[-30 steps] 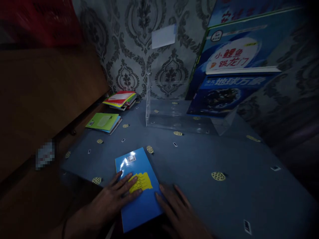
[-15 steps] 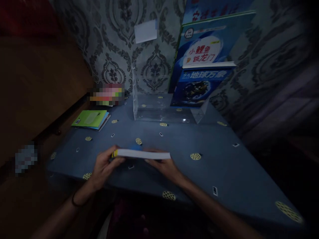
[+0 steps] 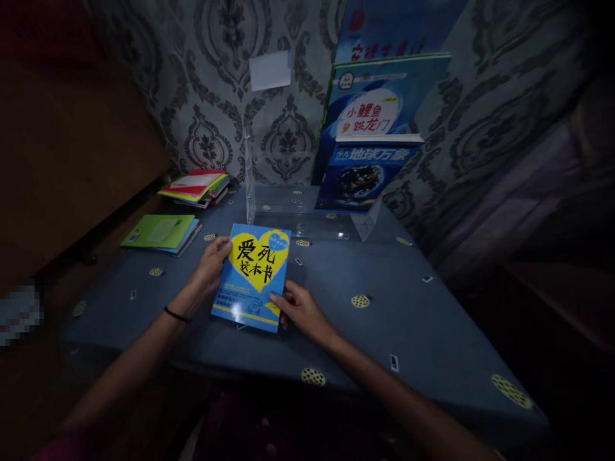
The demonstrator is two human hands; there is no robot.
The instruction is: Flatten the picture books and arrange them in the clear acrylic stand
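A blue book [image 3: 254,275] with a yellow heart and black Chinese lettering is held over the table, its front cover turned up toward me. My left hand [image 3: 214,259] grips its left edge near the top, thumb on the cover side. On the lower right edge, my right hand [image 3: 300,307] pinches the book with the thumb on the cover and the other fingers partly hidden behind. Beyond the book stands a clear acrylic rack [image 3: 312,227], with several blue books on its right side, the front one a globe-cover book [image 3: 362,179].
A green book [image 3: 158,232] tops a small pile at the table's left. Behind it lies another stack of books [image 3: 195,186] with a red cover. The table [image 3: 355,346] wears a blue pineapple-print cloth. A patterned wall with a white card [image 3: 270,70] rises behind.
The book has turned from edge-on to cover-up. My left hand has risen to its upper left edge, while my right hand has shifted to its lower right edge. The view has shifted slightly.
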